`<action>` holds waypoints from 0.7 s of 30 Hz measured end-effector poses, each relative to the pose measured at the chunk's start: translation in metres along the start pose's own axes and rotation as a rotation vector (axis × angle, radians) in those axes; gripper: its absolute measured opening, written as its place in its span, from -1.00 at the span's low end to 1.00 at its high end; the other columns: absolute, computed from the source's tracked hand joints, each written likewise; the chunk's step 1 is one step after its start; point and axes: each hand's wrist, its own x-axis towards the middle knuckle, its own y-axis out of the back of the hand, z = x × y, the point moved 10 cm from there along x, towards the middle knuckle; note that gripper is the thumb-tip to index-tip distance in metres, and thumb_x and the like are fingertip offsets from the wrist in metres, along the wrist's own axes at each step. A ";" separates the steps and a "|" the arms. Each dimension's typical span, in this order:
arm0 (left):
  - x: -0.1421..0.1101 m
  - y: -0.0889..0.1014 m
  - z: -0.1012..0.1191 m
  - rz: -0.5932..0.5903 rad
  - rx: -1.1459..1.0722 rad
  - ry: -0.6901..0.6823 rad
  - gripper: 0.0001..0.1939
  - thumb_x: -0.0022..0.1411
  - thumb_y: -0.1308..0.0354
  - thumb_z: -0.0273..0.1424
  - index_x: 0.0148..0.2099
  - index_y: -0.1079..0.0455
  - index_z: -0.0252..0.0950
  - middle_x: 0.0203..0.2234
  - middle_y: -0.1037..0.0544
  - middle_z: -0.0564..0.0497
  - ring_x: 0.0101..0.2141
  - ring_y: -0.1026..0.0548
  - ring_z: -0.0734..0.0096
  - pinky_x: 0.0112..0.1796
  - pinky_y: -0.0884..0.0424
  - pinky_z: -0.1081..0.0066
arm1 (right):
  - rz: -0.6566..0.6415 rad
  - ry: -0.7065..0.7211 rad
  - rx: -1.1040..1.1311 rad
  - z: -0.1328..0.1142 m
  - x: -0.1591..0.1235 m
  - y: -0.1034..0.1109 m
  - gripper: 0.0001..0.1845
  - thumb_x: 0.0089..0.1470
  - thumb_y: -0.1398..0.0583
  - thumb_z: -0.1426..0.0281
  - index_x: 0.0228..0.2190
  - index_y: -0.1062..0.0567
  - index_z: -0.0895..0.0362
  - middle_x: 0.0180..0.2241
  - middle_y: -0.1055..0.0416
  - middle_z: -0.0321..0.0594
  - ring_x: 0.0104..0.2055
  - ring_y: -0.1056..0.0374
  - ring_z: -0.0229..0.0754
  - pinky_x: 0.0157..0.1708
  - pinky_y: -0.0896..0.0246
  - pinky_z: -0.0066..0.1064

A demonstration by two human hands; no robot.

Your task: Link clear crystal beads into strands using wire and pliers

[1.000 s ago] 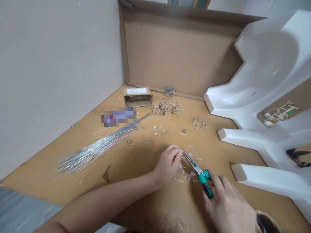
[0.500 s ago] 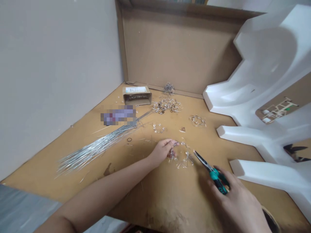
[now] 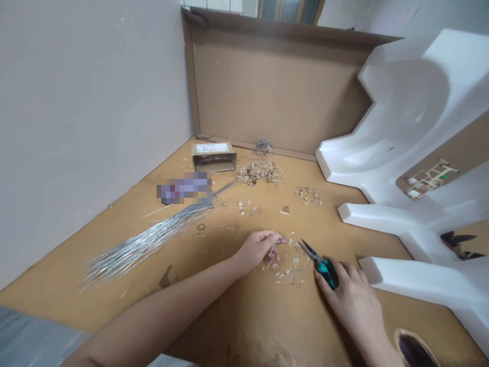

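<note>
My left hand is closed, pinching the left side of a ring of thin wire with clear beads. The ring hangs just over the table, its loose wire ends sticking out. My right hand wraps round the green and black handles of long-nose pliers. Their jaws point up and left, parted slightly, close to the ring's right side. Whether the tips touch a wire I cannot tell. Beyond the ring lie a smaller curved row of clear beads and another beaded wire ring.
A bundle of straight wires lies at left, near a blurred purple item. Behind stand an open small carton and a heap of beaded wire pieces. White foam blocks edge the right side; a cardboard wall closes the back.
My right hand has brought the pliers left, nearer to the beaded ring, and the jaws look more parted. The ring stays in my left hand. The camera view has tilted slightly upward.
</note>
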 end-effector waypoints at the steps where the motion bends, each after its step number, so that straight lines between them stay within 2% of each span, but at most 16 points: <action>1: 0.000 0.001 -0.001 0.012 0.030 0.002 -0.60 0.10 -0.06 -0.10 -0.25 -0.40 -0.38 -0.57 -0.46 0.04 -0.65 -0.34 0.63 -0.59 -0.23 0.59 | 0.024 0.004 -0.017 0.000 0.000 0.001 -0.55 0.07 0.00 0.15 -0.11 -0.39 0.16 -0.20 -0.40 -0.08 -0.14 -0.27 0.05 -0.20 -0.18 -0.18; 4: 0.001 0.002 -0.007 0.028 0.108 0.031 -0.59 0.13 -0.02 -0.11 -0.23 -0.41 -0.37 -0.69 -0.40 0.10 -0.66 -0.32 0.60 -0.57 -0.24 0.57 | 0.079 -0.013 0.015 0.003 0.001 0.006 -0.53 0.06 -0.02 0.13 -0.12 -0.40 0.17 -0.16 -0.39 -0.06 -0.11 -0.26 0.09 -0.17 -0.16 -0.11; 7: 0.004 0.002 -0.013 0.019 0.152 0.051 -0.60 0.12 -0.02 -0.12 -0.24 -0.41 -0.37 -0.70 -0.38 0.11 -0.66 -0.33 0.57 -0.57 -0.25 0.55 | 0.068 0.002 0.323 -0.003 0.009 0.014 -0.58 0.07 -0.02 0.15 -0.16 -0.42 0.15 -0.16 -0.39 -0.10 -0.12 -0.29 -0.04 -0.15 -0.18 -0.21; 10: 0.006 -0.001 -0.018 -0.009 0.166 0.062 -0.59 0.09 -0.05 -0.10 -0.25 -0.40 -0.37 -0.70 -0.36 0.12 -0.66 -0.33 0.56 -0.58 -0.25 0.54 | -0.064 0.102 0.669 -0.029 0.023 0.016 -0.67 0.07 -0.04 0.21 -0.23 -0.46 0.12 -0.23 -0.42 -0.14 -0.28 -0.33 -0.20 -0.23 -0.22 -0.35; 13: 0.007 -0.006 -0.018 -0.069 0.167 0.041 -0.59 0.06 -0.07 -0.08 -0.29 -0.39 -0.37 -0.69 -0.38 0.11 -0.67 -0.31 0.58 -0.56 -0.26 0.53 | -0.177 0.157 0.828 -0.056 0.037 0.013 -0.74 -0.02 -0.13 0.24 -0.33 -0.50 0.10 -0.33 -0.42 -0.19 -0.39 -0.30 -0.22 -0.32 -0.21 -0.37; 16: 0.006 -0.009 -0.013 -0.116 0.146 0.015 -0.57 0.06 -0.08 -0.06 -0.27 -0.39 -0.37 -0.66 -0.40 0.09 -0.63 -0.34 0.57 -0.52 -0.29 0.51 | -0.238 0.043 1.044 -0.059 0.049 -0.001 -0.78 -0.10 -0.19 0.22 -0.48 -0.51 0.11 -0.50 -0.39 -0.25 -0.45 -0.26 -0.23 -0.40 -0.17 -0.39; 19: 0.004 -0.011 -0.009 -0.146 0.088 0.002 -0.52 0.11 -0.03 -0.05 -0.13 -0.37 -0.35 -0.59 -0.43 0.05 -0.54 -0.41 0.48 -0.48 -0.33 0.48 | -0.276 -0.075 1.197 -0.049 0.052 -0.018 -0.70 -0.14 -0.20 0.15 -0.49 -0.49 0.15 -0.58 -0.36 -0.29 -0.57 -0.20 -0.30 -0.54 -0.12 -0.45; 21: 0.003 -0.009 -0.001 -0.134 0.081 -0.081 -0.53 0.15 0.00 -0.07 -0.08 -0.34 -0.33 -0.45 -0.45 -0.02 -0.44 -0.44 0.43 -0.46 -0.37 0.46 | -0.295 -0.122 1.248 -0.040 0.051 -0.025 -0.65 -0.16 -0.21 0.11 -0.48 -0.48 0.17 -0.64 -0.33 -0.32 -0.64 -0.13 -0.35 -0.64 -0.05 -0.49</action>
